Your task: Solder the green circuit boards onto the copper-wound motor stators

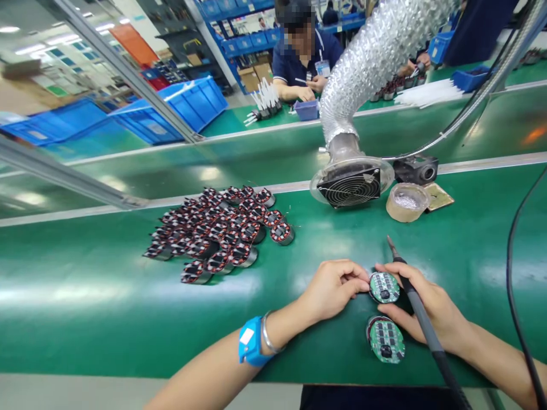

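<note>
My left hand (335, 287) rests on the green bench, its fingers curled and pinching the left edge of a small round green circuit board (384, 287). My right hand (427, 304) grips a black soldering iron (421, 319), tip pointing up and away at about the board's right side; its fingers also touch that board. A second round green circuit board (386, 339) lies flat just below, under my right hand's fingers. A blue wristband (250, 340) and a metal bangle sit on my left wrist.
A pile of several wound motor stators (220, 230) lies to the left. A fume extractor fan (350, 185) on a silver duct stands behind, with a round tin (407, 202) and a sponge pad beside it. A person works at the far bench with blue bins.
</note>
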`<action>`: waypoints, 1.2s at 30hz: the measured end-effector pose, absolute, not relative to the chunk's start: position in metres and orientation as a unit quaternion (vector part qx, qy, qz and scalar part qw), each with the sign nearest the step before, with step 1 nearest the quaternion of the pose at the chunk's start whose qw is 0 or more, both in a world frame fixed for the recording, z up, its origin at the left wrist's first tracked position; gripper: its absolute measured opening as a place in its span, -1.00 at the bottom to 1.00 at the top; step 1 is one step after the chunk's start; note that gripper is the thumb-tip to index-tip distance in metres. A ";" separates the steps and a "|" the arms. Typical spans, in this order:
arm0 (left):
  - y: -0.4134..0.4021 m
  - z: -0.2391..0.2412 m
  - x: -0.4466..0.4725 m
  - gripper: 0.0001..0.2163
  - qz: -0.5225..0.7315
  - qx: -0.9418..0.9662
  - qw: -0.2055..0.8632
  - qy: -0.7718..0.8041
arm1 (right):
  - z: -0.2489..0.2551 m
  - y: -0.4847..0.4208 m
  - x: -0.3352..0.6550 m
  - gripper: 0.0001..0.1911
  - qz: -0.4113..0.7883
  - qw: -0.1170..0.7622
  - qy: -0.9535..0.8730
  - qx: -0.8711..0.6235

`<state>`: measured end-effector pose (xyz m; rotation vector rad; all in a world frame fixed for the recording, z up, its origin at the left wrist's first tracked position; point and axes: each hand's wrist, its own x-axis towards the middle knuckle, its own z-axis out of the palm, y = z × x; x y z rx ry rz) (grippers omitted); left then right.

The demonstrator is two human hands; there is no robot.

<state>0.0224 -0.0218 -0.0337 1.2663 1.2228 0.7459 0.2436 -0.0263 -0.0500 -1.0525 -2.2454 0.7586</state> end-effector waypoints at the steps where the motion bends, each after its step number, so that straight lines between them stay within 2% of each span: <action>1: -0.022 -0.034 0.022 -0.83 0.315 0.503 0.619 0.514 | -0.049 -0.026 0.244 -0.42 0.274 0.274 -0.834 -0.393; 4: -0.022 -0.034 0.022 -0.62 0.259 0.376 0.760 0.463 | -0.048 -0.024 0.245 -0.42 0.241 0.296 -0.838 -0.390; 6: -0.020 -0.033 0.022 -0.57 0.215 0.305 0.818 0.439 | -0.049 -0.023 0.246 -0.41 0.223 0.305 -0.846 -0.376; 9: -0.018 -0.030 0.025 -0.65 0.182 0.258 0.841 0.439 | -0.051 -0.023 0.248 -0.39 0.213 0.307 -0.861 -0.346; 13: -0.020 -0.027 0.028 -0.74 0.191 0.300 0.824 0.441 | -0.050 -0.024 0.248 -0.38 0.216 0.301 -0.864 -0.341; 15: -0.024 -0.027 0.029 -0.81 0.233 0.403 0.755 0.462 | -0.047 -0.024 0.247 -0.40 0.229 0.293 -0.850 -0.373; 16: -0.026 -0.028 0.029 -0.86 0.262 0.485 0.686 0.475 | -0.045 -0.024 0.247 -0.41 0.241 0.288 -0.840 -0.392; 19: -0.029 -0.031 0.027 -0.90 0.318 0.747 0.387 0.437 | -0.040 -0.024 0.246 -0.42 0.291 0.280 -0.811 -0.423; 21: -0.030 -0.031 0.026 -0.86 0.330 0.821 0.259 0.387 | -0.038 -0.023 0.246 -0.42 0.319 0.291 -0.799 -0.418; 23: -0.030 -0.029 0.027 -0.85 0.345 0.815 0.254 0.390 | -0.038 -0.022 0.247 -0.43 0.325 0.302 -0.791 -0.421; 27: -0.033 -0.019 0.034 -0.92 0.364 0.711 0.379 0.468 | -0.038 -0.021 0.246 -0.44 0.290 0.304 -0.787 -0.452; 29: -0.036 -0.017 0.037 -0.94 0.363 0.692 0.387 0.490 | -0.038 -0.023 0.245 -0.44 0.274 0.305 -0.788 -0.459; 32: -0.038 -0.019 0.039 -0.91 0.358 0.736 0.299 0.491 | -0.037 -0.025 0.244 -0.43 0.263 0.302 -0.793 -0.459; 36: -0.034 -0.027 0.036 -0.85 0.345 0.825 0.101 0.435 | -0.036 -0.027 0.243 -0.44 0.278 0.288 -0.793 -0.460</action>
